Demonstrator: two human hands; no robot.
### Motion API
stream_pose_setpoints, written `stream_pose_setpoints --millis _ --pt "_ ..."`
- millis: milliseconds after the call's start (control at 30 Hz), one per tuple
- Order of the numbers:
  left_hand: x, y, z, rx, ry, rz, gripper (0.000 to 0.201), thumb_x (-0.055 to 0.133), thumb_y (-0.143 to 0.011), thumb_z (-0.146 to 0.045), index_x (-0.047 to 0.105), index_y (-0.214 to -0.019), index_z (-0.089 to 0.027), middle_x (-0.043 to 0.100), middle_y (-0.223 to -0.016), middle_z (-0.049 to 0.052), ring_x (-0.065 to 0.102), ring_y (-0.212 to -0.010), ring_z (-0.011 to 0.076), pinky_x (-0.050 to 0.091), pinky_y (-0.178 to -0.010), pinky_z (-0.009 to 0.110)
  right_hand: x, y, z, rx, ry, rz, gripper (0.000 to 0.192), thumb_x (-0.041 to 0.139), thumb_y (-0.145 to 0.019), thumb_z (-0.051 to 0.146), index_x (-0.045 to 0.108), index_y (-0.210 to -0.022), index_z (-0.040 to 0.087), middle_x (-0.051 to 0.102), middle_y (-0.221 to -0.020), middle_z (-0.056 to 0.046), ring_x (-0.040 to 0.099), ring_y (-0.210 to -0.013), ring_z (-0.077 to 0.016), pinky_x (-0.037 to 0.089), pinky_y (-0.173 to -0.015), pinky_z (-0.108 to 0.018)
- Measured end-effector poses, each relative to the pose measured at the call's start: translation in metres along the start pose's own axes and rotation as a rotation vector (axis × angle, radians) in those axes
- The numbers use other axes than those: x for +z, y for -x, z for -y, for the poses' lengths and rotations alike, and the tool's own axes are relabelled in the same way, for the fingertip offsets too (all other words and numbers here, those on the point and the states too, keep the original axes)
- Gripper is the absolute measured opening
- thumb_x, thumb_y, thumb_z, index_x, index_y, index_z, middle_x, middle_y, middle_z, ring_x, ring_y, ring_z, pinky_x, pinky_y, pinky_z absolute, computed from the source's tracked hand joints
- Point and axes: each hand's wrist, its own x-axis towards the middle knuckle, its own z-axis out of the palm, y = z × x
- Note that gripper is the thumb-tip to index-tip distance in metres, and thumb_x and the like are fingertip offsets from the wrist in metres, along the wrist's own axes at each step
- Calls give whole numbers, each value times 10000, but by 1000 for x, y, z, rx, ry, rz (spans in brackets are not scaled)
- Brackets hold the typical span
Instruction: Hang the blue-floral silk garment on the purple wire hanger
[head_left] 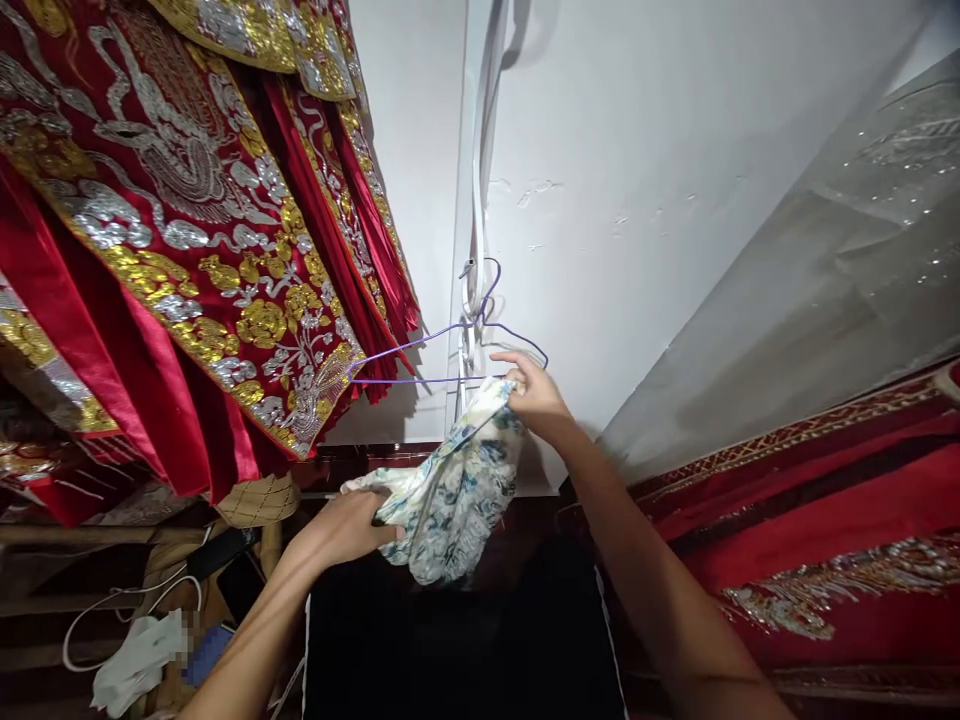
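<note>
Below thin purple wire hanger, both hands' grip clamped on soft floral cloth, left hand, right hand.

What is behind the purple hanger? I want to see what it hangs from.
Behind the purple hanger is a white wall with white cords running down it. The hook sits at the cords; what exactly holds it cannot be made out. The right hand covers part of the hanger's bar.

1. The fingertips of the left hand are hidden under the floral cloth.
2. The lower bar of the purple hanger is partly covered by the right hand.
3. A small patch beside the white rag is blurred out.
4. The embroidered red garments are cut off by the left and top edges.
5. Both forearms are cut off by the bottom edge.
</note>
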Motion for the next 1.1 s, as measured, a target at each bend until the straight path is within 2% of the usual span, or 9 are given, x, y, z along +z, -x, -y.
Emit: stream_pose_setpoints --millis 133,233,333,467,600,733,833,1033,1100 --pt "2 -11 -6 -64 -303 62 386 864 -572 -189 505 -445 -257 457 -472 -10 635 -645 272 490 -716 315 25 -20 -41 53 -56 121 617 583 -731 233 605 -1343 162 673 -1248 -111 607 -1092 -254 444 -958 -345" --pt "5 -18 -17 45 -356 -15 381 879 -558 -150 521 -461 -238 581 -621 45 681 -886 310 498 -893 356 19 -11 -52 61 -52 141 319 535 -746 254 706 -1000 163 714 -973 -59 611 -893 -214 450 -792 -299" --pt "5 -25 -38 192 -334 13 233 857 -603 -168 631 -561 -211 708 -992 122 617 -1169 342 405 -1112 413 -9 10 -50 77 -9 93 149 508 -754 284 588 -690 177 580 -685 -1 488 -683 -159 352 -618 -271" --pt "11 -38 -72 329 -277 18 137 828 -639 -216 705 -699 -204 687 -1237 109 524 -1328 349 295 -1220 424 -47 36 -34 52 22 104 172 508 -777 299 512 -645 188 493 -657 19 426 -663 -144 308 -596 -266" --pt "29 -49 -103 507 -387 -40 85 741 -703 -226 693 -769 -203 634 -1373 96 499 -1356 347 280 -1223 436 -53 55 -15 35 39 104 162 504 -796 258 530 -653 186 506 -649 13 447 -670 -153 331 -606 -265" --pt "55 -55 -131 624 -645 -8 70 610 -797 -207 650 -855 -200 684 -1263 92 611 -1186 297 422 -1088 412 -37 74 -2 12 -5 242 348 507 -761 176 719 -1036 190 685 -869 -14 590 -837 -203 442 -772 -293" --pt "66 -61 -142 592 -666 -15 281 532 -839 -184 652 -1093 -196 736 -1061 54 680 -924 219 501 -865 315 -37 90 6 69 12 298 775 486 -735 125 482 -1498 263 678 -802 24 591 -750 -181 471 -737 -290" --pt "57 -68 -152 524 -647 -49 255 554 -815 -235 771 -923 -156 766 -871 21 654 -755 186 461 -668 244 -87 81 5 94 45 -283 908 574 -731 176 312 -1600 217 654 -745 10 551 -610 -159 464 -575 -267" --pt "51 -68 -158 504 -661 -30 259 567 -809 -254 779 -918 -153 759 -836 17 633 -701 176 442 -624 243 -110 69 5 133 96 -358 814 595 -729 209 456 -1531 188 652 -730 1 552 -605 -158 467 -580 -272"
